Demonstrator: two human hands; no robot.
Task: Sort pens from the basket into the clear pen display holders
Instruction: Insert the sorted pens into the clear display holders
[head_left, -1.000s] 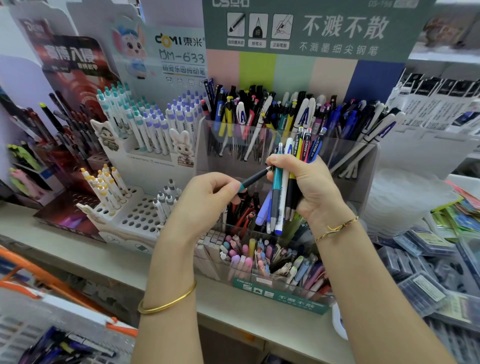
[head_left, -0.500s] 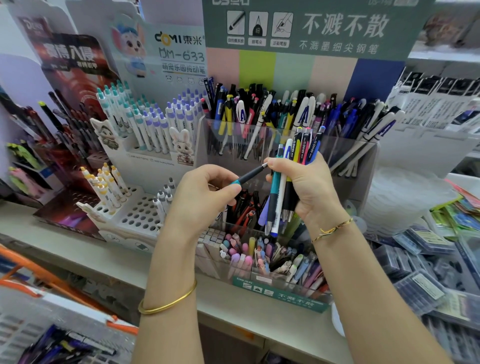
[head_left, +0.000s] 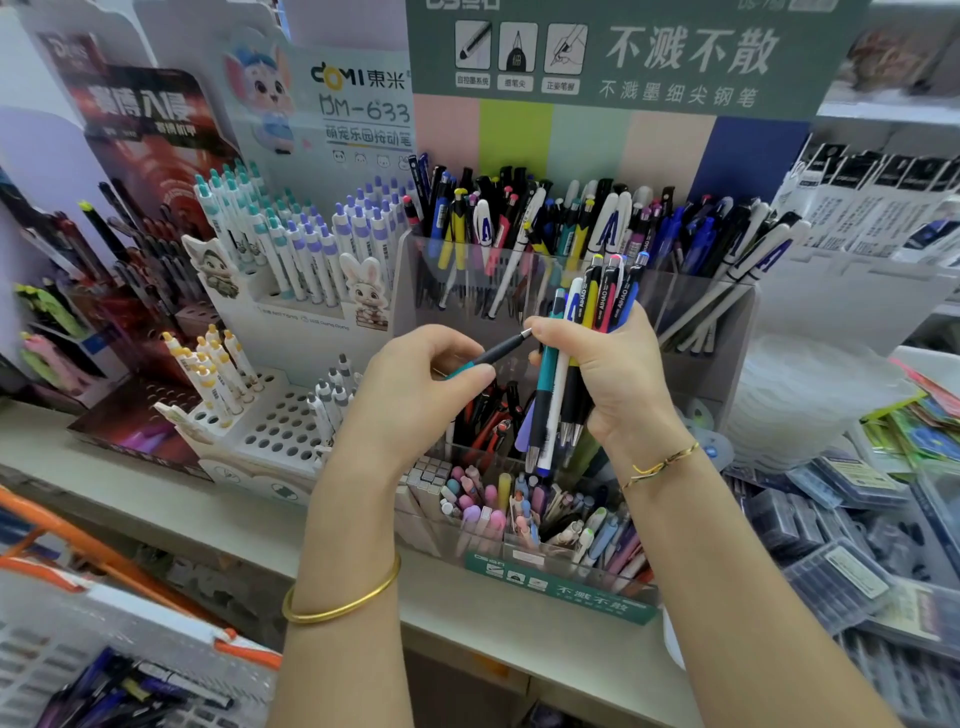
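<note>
From my screen, both hands hang in front of the clear holder (head_left: 717, 332), which stands on the shelf (head_left: 156, 499) packed with upright pens across its back row and a lower front row of pastel caps. A white display with holes (head_left: 275, 426) sits just left of it, a red-and-black display (head_left: 130, 249) further left, and flat packets (head_left: 841, 561) lie to the right.

My left hand (head_left: 415, 395) pinches a single dark pen with a teal grip (head_left: 488, 356) between thumb and fingers; its silver tip points up and right and touches the right hand's thumb. My right hand (head_left: 613, 374) is closed around a bundle of pens (head_left: 566, 364), held upright with the tips down. I count about five in it: one teal, one white, then three marked AIHAO with yellow, pink and blue tops. The palm hides how they overlap, so the count is unsure.

Each wrist carries one gold bracelet. The basket (head_left: 104, 649) sits at the lower left corner, cut off by the frame, with an orange rim and dark pens inside that are too blurred to count. The hands block the holder's middle compartments.
</note>
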